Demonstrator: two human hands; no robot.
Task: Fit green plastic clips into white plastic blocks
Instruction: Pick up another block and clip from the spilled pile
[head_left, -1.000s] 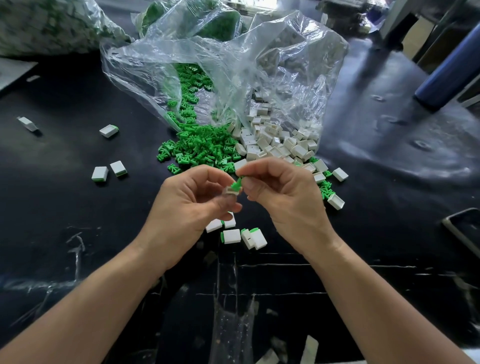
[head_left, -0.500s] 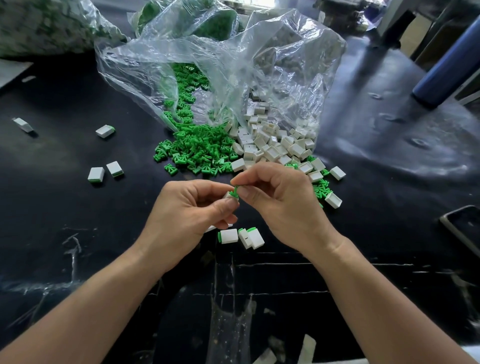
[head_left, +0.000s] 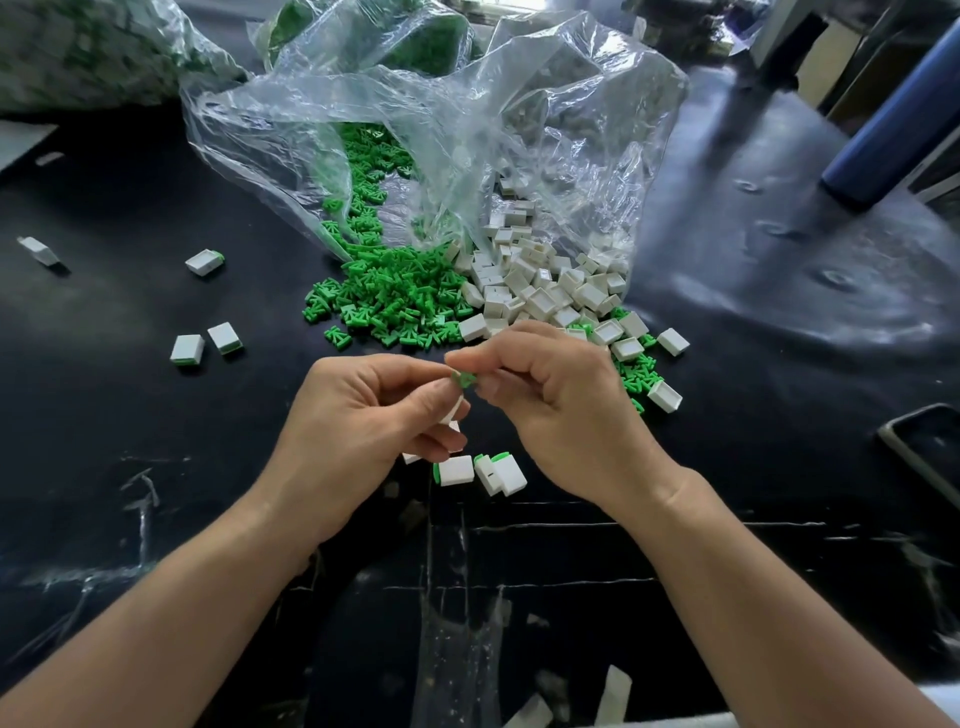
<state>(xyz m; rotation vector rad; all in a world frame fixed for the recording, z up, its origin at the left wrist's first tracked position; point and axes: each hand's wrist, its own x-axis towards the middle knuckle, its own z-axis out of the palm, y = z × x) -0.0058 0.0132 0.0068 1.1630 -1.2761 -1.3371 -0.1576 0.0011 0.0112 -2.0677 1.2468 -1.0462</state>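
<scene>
A white block (head_left: 456, 409) is gripped between the curled thumb and fingers of the left hand (head_left: 358, 431) near the centre of the view, above the black table (head_left: 130, 457); only a narrow part of it is seen past the thumb. A green clip (head_left: 462, 378) is pinched between thumb and forefinger of the right hand (head_left: 561, 410) and is held against the block's upper end; how far it is seated cannot be told. At 6 o'clock from the fingertips, three fitted blocks (head_left: 456, 470) are laid close together on the table. At 12 o'clock a heap of loose green clips (head_left: 395, 301) is spilled from a clear plastic bag (head_left: 441, 130), and a heap of empty white blocks (head_left: 540, 291) is spread just beside it, toward 1 o'clock. At 9 o'clock, well apart from the hands, a pair of fitted blocks (head_left: 187, 348) is seen, with a single one (head_left: 205, 261) toward 10 o'clock. A blue cylinder (head_left: 893, 119) is seen at 2 o'clock.
</scene>
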